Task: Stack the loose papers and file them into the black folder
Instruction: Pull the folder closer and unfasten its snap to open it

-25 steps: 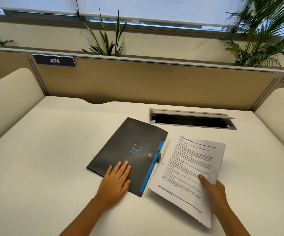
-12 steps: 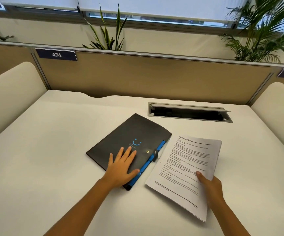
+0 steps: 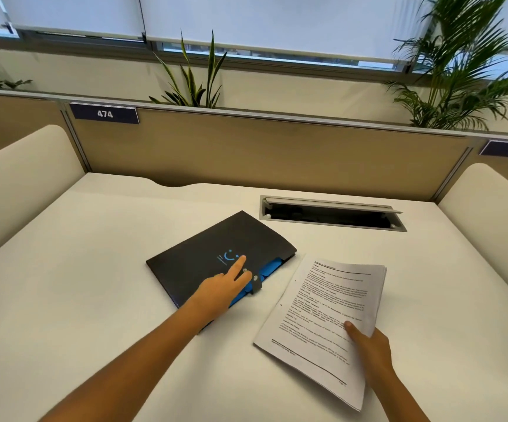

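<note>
Desk [image 3: 94,300], folder [image 3: 204,254] flap now lifting, papers [image 3: 323,315] held

Black folder [image 3: 213,257]: flat on the white surface at frame centre, turned diagonally, corner pointing toward the upper right. Blue smiley mark on the cover; blue inner edge showing along the lower right side, front flap lifted slightly there, small dark snap tab hanging at that edge. Stack of papers [image 3: 326,318]: white printed sheets, squared together, just right of the folder, tilted, near end raised off the surface.
</note>
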Demonstrator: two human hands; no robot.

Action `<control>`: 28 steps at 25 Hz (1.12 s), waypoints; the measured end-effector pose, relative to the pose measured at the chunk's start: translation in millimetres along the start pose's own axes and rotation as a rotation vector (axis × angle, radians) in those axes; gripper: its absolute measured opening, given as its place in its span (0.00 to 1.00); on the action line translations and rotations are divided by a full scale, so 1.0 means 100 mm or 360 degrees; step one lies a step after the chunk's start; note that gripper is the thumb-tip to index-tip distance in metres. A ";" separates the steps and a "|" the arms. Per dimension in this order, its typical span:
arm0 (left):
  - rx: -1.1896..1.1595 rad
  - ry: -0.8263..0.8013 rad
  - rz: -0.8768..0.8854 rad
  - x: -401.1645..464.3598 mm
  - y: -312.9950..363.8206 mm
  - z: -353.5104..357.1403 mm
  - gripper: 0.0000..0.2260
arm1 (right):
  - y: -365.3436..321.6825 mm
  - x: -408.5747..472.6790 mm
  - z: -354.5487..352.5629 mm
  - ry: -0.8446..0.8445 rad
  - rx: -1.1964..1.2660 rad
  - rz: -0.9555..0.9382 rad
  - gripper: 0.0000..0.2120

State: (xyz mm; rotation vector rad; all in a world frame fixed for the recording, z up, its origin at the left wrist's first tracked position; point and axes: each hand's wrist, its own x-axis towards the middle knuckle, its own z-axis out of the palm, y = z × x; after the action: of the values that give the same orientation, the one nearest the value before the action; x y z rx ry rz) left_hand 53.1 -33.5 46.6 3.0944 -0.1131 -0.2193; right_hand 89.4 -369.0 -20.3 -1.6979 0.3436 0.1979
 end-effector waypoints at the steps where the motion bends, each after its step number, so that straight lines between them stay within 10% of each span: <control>1: 0.0073 0.0010 0.0018 0.01 -0.06 -0.10 0.27 | 0.00 0.00 0.00 -0.0005 -0.0005 0.0003 0.19; 11: 0.0355 0.0261 -0.0184 0.09 -0.47 -0.85 0.08 | -0.04 0.00 0.02 -0.0020 -0.0046 0.0031 0.18; 17: -0.0175 0.0264 -0.0251 0.09 -0.57 -0.99 0.34 | -0.07 0.04 0.02 -0.0055 -0.0045 0.0091 0.19; 28: 0.0107 0.0563 -0.0225 0.10 -0.52 -1.07 0.07 | -0.28 0.07 0.04 -0.0132 -0.0157 0.0040 0.15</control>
State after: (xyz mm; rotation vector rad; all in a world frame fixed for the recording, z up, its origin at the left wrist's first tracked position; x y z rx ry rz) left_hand 81.6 21.0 148.8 3.1491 0.1117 0.3356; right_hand 106.2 -362.2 3.1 -1.7778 0.2976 0.3070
